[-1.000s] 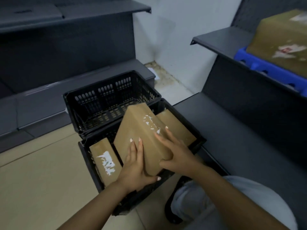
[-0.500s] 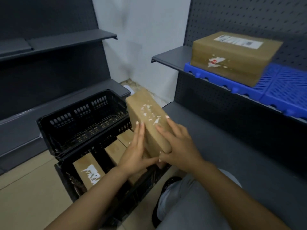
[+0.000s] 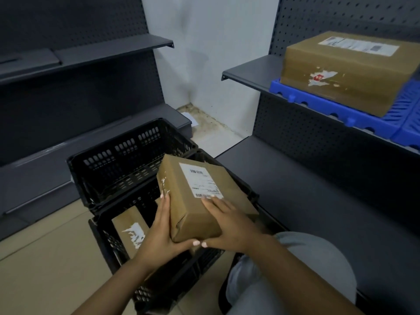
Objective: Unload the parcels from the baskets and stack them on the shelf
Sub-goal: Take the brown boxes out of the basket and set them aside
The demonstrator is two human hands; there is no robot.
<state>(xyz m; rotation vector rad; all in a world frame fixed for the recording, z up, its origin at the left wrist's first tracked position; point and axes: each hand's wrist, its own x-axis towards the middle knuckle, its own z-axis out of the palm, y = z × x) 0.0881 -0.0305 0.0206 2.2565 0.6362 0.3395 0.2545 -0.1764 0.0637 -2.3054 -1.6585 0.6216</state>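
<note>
Head: both hands (image 3: 195, 233) hold parcel (image 3: 200, 198) above near basket (image 3: 102, 235).

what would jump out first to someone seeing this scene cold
First, the brown parcel with a white label, gripped by the left hand and right hand above the near black basket, where another parcel stands. Next, the large parcel on blue matting on the upper right shelf. Behind, the far basket looks empty.

Parcel (image 3: 200, 196) lifted clear of basket (image 3: 109, 242)
Turned over since a second ago; label side now up, gripped by both hands above frame centre.
</note>
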